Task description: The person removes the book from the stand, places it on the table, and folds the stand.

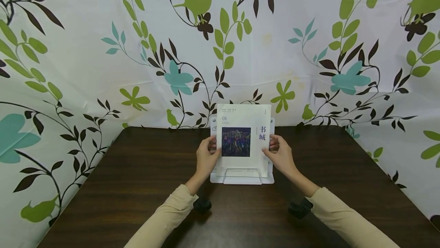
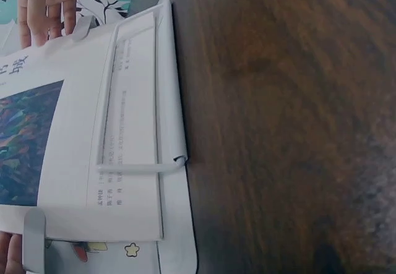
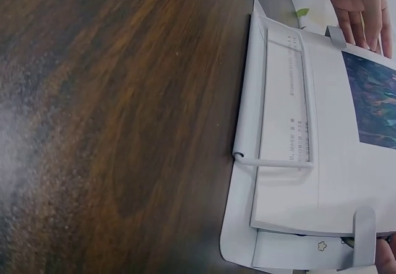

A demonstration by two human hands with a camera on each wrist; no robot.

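Note:
A white magazine [image 1: 237, 162] with a dark square picture and Chinese characters stands upright on a white book stand [image 1: 269, 181]. A white wire bar [image 1: 242, 169] crosses its lower front. My left hand [image 1: 207, 158] grips the left edge, thumb in front and fingers curled behind. My right hand [image 1: 281, 156] grips the opposite edge in the same way. Pale side clips appear in the wrist views: one clip [image 2: 34, 240] lies over the magazine's edge by the left fingers, another clip [image 3: 365, 237] by the right fingers. Most of the stand's back plate is hidden behind the magazine.
The stand rests on a dark brown wooden table [image 1: 154, 171], near its far edge. Behind it hangs a white cloth [image 1: 261, 61] printed with leaves, birds and flowers. Black devices are worn at the left wrist [image 1: 202, 205] and right wrist [image 1: 300, 208].

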